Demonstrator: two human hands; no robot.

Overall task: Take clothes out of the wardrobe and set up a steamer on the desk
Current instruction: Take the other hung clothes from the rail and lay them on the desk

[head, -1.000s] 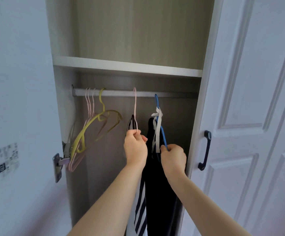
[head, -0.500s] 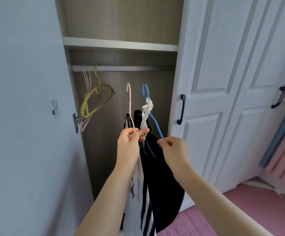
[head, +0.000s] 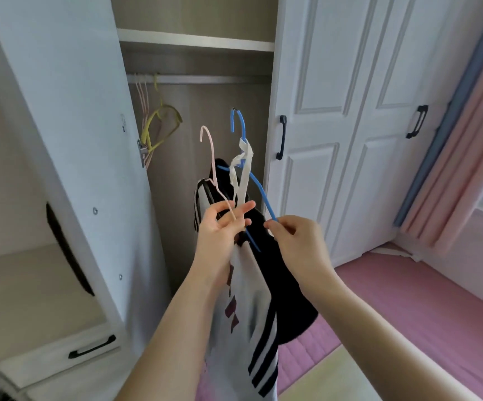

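Left grip [head: 223,227] on pink hanger [head: 211,157] — right grip [head: 295,235] pinching blue hanger [head: 259,189]

The wardrobe rail [head: 205,79] is bare rightward (yellow hanger [head: 163,125] crowds its left end).

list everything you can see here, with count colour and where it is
pink hanger: 1, pink, off the rail, held by left hand
blue hanger: 1, blue, off the rail, held by right hand
striped garment: 1, white with dark stripes, hanging below left hand
dark garment: 1, black, under blue hanger
empty hangers: several, yellow and pink, left end of rail
rail: 1, pale, under shelf
wardrobe door handles: 2, black, closed doors
curtain: 1, pink and blue, right
left hand: 1, pinching pink hanger
right hand: 1, pinching blue hanger
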